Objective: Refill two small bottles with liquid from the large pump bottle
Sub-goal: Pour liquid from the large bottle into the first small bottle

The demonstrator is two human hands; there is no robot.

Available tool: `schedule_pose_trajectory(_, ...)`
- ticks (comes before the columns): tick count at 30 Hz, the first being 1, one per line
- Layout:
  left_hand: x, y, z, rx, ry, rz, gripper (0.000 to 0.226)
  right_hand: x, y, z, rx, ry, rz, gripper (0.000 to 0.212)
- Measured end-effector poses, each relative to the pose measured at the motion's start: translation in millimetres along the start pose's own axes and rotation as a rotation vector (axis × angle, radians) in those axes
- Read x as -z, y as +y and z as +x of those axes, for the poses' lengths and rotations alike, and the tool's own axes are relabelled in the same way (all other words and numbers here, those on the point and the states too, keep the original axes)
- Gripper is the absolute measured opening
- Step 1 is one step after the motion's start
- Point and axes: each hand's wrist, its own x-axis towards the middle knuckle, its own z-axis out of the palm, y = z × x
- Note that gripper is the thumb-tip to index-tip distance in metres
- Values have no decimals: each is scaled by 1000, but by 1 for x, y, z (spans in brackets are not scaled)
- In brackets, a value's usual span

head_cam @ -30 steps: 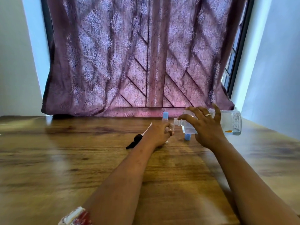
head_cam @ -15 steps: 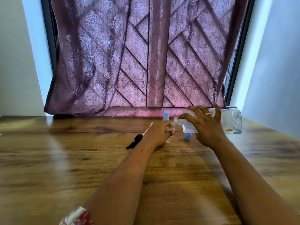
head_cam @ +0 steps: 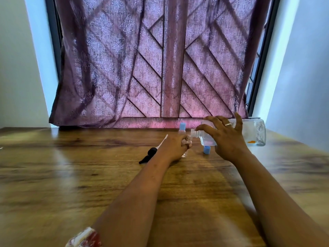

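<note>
The fingers [head_cam: 185, 142] of the left hand [head_cam: 175, 147] are curled tightly round a small clear plastic bottle [head_cam: 185, 154], right of centre in the frame. Only the bottle's base shows below the fist, and contact with the brown wooden counter [head_cam: 71, 175] cannot be confirmed.

The fingers [head_cam: 204, 128] of the right hand [head_cam: 227, 139] are spread and clamped over the upper side of a large clear rectangular bottle [head_cam: 256, 132]. This bottle is held on its side, close to horizontal, in the right-centre of the frame. Its open threaded neck points toward frame left and sits just above the left fist, at the small bottle's mouth. Clear liquid lies along its lower side. A metal ring [head_cam: 228, 124] is on one right finger.

A loose light blue cap [head_cam: 206, 150] rests on the counter beneath the large bottle, between the two hands. A second small bottle with a light blue cap [head_cam: 182, 126] stands upright just behind the left hand. A black pump head with a white dip tube [head_cam: 147, 155] lies on the counter left of the left wrist. A purple patterned curtain [head_cam: 124, 68] fills the upper frame. A red-and-white sleeve [head_cam: 83, 237] shows at the lower edge.
</note>
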Motion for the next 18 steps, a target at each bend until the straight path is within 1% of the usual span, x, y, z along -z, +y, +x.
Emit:
schedule_pose_trajectory(7,0,0,0,2,2,-7,29,2,-1,1,-10,-49,11,91)
schedule_pose_trajectory(18,-2,-2,2,8,8,-28,27,5,-1,1,-12,-61,0,88)
